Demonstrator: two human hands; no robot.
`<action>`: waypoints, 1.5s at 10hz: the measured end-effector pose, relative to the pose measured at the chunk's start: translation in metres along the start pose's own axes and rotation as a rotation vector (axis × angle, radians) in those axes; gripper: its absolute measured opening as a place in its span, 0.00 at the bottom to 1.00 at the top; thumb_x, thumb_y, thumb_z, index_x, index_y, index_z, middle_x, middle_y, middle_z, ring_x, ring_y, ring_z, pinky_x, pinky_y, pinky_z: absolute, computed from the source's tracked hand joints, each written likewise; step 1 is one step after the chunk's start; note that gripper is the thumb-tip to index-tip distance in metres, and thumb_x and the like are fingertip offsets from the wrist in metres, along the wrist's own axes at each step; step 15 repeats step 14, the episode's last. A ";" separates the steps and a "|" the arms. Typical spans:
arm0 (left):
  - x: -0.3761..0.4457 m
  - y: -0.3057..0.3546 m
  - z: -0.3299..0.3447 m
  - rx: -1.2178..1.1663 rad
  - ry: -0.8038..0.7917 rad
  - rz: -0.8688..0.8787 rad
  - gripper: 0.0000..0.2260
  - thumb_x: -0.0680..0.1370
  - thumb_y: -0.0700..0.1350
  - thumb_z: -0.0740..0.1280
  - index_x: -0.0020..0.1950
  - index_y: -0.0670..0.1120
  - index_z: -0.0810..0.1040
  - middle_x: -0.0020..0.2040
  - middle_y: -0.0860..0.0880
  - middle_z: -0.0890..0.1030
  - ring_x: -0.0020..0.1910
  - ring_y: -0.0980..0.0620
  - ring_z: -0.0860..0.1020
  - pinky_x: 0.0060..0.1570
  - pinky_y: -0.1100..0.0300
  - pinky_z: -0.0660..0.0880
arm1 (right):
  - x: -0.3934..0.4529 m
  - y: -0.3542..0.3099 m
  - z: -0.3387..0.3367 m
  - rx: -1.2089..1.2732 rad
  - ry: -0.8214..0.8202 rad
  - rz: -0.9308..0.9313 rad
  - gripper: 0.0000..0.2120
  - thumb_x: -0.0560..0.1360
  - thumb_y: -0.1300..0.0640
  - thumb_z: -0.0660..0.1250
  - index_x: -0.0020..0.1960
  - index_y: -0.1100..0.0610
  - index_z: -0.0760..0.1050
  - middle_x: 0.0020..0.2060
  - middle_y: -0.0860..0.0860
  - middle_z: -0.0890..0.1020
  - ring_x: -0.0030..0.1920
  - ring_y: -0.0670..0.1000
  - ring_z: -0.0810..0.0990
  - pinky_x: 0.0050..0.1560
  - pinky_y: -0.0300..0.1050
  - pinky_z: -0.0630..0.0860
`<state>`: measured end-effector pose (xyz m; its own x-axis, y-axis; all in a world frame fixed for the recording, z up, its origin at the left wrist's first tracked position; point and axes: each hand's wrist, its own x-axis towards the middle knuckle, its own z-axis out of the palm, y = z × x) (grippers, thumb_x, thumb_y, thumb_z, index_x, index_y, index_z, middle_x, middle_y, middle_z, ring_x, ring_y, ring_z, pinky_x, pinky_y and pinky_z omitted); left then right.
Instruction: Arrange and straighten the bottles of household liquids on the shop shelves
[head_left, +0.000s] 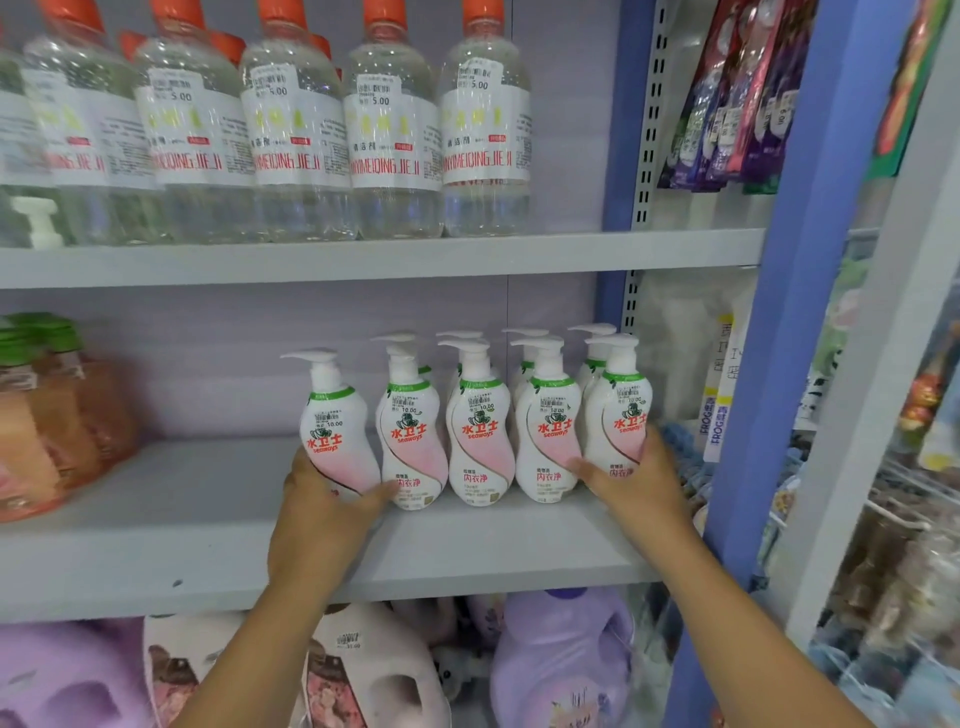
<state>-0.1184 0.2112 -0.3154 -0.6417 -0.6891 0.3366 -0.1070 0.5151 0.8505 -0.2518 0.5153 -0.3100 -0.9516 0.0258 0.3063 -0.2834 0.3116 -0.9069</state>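
Several white-and-pink pump bottles stand in two rows on the middle grey shelf (467, 551), toward its right end. My left hand (324, 499) grips the leftmost pump bottle (335, 421), which leans slightly left and sits apart from the others. My right hand (631, 478) wraps the base of the rightmost front pump bottle (618, 410). Two more front bottles (480, 426) stand upright between my hands. On the upper shelf (363, 257) a row of clear bottles with orange caps (392, 119) stands label forward.
Orange refill packs (57, 410) lie at the left of the middle shelf. Purple and white detergent jugs (563, 660) fill the shelf below. A blue upright post (769, 312) bounds the right side, with hanging packets (737, 93) and other goods beyond it.
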 end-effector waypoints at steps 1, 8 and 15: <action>0.005 -0.009 -0.009 -0.090 -0.019 0.028 0.23 0.73 0.46 0.79 0.61 0.56 0.72 0.52 0.61 0.79 0.50 0.57 0.80 0.45 0.64 0.73 | -0.001 0.005 -0.002 0.002 0.064 -0.011 0.30 0.68 0.44 0.78 0.67 0.47 0.72 0.62 0.48 0.77 0.62 0.54 0.78 0.65 0.60 0.75; 0.018 -0.026 -0.016 -0.100 -0.077 0.003 0.23 0.76 0.47 0.77 0.68 0.53 0.74 0.56 0.55 0.80 0.52 0.52 0.79 0.51 0.59 0.72 | -0.001 0.002 0.003 -0.040 0.043 0.002 0.24 0.73 0.49 0.76 0.66 0.46 0.73 0.60 0.47 0.80 0.60 0.53 0.78 0.64 0.59 0.76; 0.003 -0.003 -0.030 -0.224 -0.160 -0.165 0.34 0.74 0.55 0.78 0.76 0.49 0.69 0.71 0.50 0.76 0.63 0.51 0.77 0.58 0.57 0.70 | -0.020 -0.017 0.001 -0.116 0.011 0.078 0.36 0.70 0.45 0.78 0.71 0.54 0.66 0.66 0.55 0.74 0.65 0.59 0.76 0.65 0.61 0.74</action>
